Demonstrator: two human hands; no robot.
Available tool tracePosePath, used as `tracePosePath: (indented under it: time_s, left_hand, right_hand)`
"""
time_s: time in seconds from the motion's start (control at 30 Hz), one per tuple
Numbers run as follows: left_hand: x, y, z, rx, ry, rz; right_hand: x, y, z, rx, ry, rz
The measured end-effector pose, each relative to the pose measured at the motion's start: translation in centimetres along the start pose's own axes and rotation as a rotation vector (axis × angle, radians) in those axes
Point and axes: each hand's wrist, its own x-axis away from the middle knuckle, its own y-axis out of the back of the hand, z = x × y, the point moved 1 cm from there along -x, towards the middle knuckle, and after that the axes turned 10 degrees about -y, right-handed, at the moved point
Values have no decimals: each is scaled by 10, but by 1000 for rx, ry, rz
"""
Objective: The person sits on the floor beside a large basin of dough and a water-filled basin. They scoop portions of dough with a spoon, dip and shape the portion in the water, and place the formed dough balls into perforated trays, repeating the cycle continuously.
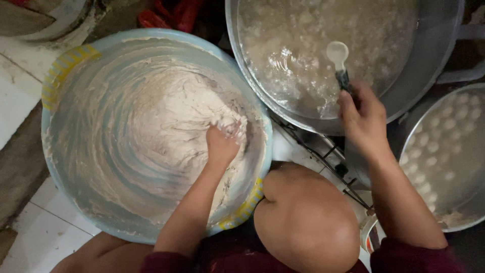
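Left hand [221, 144] sunk in dough [166, 116] in blue basin [65, 65], fingers seemingly closed on it | right hand [361, 119] grips white spoon [338, 58], handle pointing back from steaming pot [434, 55].

Floor: we see white tiles [17, 86] at left and lower left, dark grimy grout lines between | Far left: a worn brown strip [20, 167] crosses the tiles | Top: something red and crumpled [172, 12] lies in shadow | Centre right: a black wire rack [328, 156] stands below the pots | Light: dim, warm, from overhead
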Motion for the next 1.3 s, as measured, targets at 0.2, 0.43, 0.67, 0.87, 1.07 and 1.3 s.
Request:
tracePosePath:
  time_s: [0.2,0.43,0.67,0.87,1.07,1.3]
  left_hand:
    - [5,-16,-33,-451,-296,120]
    - [8,-24,-46,-361,-391,96]
    - [3,-25,-35,-590,-93,133]
    - [2,-5,-2,-791,-141,129]
    - [12,-20,4,-386,-14,28]
    - [8,-28,-15,-394,-403,85]
  right_hand:
    - [50,-17,35,176,-58,315]
    - [69,-39,56,298,338,465]
    - [45,-42,48,287,-47,732]
    - [6,-18,35,214,-188,570]
    - [-37,-21,15,479,272,246]
    - [-9,-8,29,459,156,211]
